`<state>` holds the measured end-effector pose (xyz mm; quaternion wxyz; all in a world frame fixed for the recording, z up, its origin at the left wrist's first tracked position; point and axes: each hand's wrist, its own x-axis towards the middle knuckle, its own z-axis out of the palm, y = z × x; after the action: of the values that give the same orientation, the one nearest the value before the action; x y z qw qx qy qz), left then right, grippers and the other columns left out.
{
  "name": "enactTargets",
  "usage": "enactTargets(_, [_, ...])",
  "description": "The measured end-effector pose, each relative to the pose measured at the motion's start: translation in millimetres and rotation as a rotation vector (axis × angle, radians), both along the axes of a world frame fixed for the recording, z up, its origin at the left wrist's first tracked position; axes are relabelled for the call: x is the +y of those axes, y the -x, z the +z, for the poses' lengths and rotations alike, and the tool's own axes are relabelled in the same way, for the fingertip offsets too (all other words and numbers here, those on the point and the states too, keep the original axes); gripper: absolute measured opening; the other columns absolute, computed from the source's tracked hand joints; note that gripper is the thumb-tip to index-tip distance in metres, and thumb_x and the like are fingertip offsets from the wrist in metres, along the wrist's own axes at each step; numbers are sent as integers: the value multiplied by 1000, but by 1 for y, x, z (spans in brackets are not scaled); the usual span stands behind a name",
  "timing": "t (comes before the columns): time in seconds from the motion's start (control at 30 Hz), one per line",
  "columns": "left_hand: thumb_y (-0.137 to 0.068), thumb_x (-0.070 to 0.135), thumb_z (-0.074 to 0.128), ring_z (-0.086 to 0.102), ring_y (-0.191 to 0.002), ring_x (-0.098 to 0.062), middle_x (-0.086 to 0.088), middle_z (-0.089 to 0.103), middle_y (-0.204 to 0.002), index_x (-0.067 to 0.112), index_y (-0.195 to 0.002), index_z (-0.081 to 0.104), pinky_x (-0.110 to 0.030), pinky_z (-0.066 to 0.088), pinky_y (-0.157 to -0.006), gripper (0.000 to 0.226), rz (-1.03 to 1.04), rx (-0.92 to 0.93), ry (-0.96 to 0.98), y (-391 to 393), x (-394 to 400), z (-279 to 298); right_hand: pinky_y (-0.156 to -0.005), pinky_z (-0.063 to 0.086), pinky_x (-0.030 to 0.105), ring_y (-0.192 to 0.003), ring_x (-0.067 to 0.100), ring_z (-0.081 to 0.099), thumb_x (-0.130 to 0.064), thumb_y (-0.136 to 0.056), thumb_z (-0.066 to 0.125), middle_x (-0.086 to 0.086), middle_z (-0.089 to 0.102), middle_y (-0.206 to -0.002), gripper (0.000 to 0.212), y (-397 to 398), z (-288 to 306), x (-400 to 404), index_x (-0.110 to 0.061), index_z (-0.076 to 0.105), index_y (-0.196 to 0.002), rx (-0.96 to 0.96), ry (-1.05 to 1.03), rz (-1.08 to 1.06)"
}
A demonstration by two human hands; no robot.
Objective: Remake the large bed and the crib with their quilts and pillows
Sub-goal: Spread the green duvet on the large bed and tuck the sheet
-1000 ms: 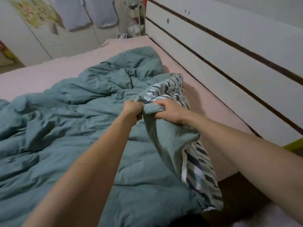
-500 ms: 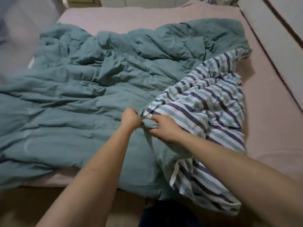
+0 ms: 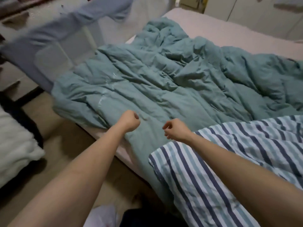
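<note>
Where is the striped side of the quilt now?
In the head view, the striped side lies at lower right, folded over the bed's near edge, under the right forearm.

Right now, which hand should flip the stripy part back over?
Probably the right hand: it hovers just beside the stripy part of the quilt. The left hand is farther off.

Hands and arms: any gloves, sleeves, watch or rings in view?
None visible. The left hand and right hand are bare, no gloves, rings or watch. Both forearms are bare as far as the frame shows them; any sleeve would sit beyond the frame's edge.
</note>
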<state>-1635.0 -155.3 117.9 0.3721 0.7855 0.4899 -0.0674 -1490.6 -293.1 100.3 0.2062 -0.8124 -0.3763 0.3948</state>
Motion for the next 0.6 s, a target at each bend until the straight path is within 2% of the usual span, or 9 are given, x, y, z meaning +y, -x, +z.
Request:
enactTargets(0.1, [-86, 12, 55, 62, -95, -29, -16, 68, -98, 13, -92, 67, -30, 48, -83, 14, 130, 14, -26, 50, 36, 8, -60, 55, 28, -54, 14, 62, -1, -83, 47, 16, 70, -79, 25, 28, 12, 59, -4, 68, -97, -19, -28, 103])
enactTargets(0.13, [-86, 14, 55, 62, -96, -28, -13, 67, -98, 12, -91, 67, -29, 47, -80, 13, 183, 25, -30, 70, 49, 8, -62, 55, 29, -57, 16, 64, -2, -83, 47, 15, 70, -80, 25, 40, 14, 81, -4, 69, -97, -25, -37, 144])
enactTargets(0.2, [-87, 16, 56, 60, -91, -27, -10, 60, -91, 13, -79, 59, -29, 44, -73, 9, 308, 31, -35, 119, 86, 3, -74, 57, 32, -76, 21, 68, -5, -83, 50, 12, 71, -87, 25, 79, 10, 137, -8, 69, -99, -79, -41, 245])
enactTargets(0.23, [-88, 19, 57, 60, -95, -27, -8, 58, -93, 13, -80, 58, -30, 43, -75, 10, 362, 25, -28, 134, 100, -4, -79, 55, 32, -88, 23, 68, -8, -85, 51, 11, 71, -95, 25, 91, 9, 153, -10, 69, -103, -115, -44, 285])
enactTargets(0.3, [-90, 26, 57, 59, -104, -30, -6, 60, -104, 7, -97, 63, -30, 41, -75, 21, 516, 6, -3, 172, 146, -24, -84, 50, 30, -102, 25, 62, -14, -87, 53, 9, 67, -111, 28, 126, -2, 203, -12, 64, -113, -182, -26, 395])
enactTargets(0.37, [-91, 31, 55, 58, -107, -33, -12, 63, -117, 2, -113, 62, -30, 42, -76, 36, 688, -43, 41, 200, 197, -52, -88, 48, 34, -106, 28, 59, -18, -88, 56, 11, 62, -118, 33, 159, -19, 256, -10, 58, -119, -232, -2, 486])
enactTargets(0.43, [-93, 30, 55, 55, -114, -34, -14, 58, -127, 3, -124, 55, -31, 42, -83, 41, 868, -132, 109, 214, 246, -81, -90, 47, 36, -110, 30, 56, -21, -86, 60, 12, 58, -121, 39, 187, -45, 311, -11, 54, -123, -269, 9, 546])
enactTargets(0.6, [-95, 34, 53, 49, -121, -31, -11, 48, -137, 6, -139, 39, -36, 44, -99, 54, 1173, -310, 408, 234, 337, -158, -88, 49, 39, -110, 27, 54, -31, -85, 63, 8, 48, -128, 58, 240, -118, 410, -18, 37, -136, -318, 118, 616])
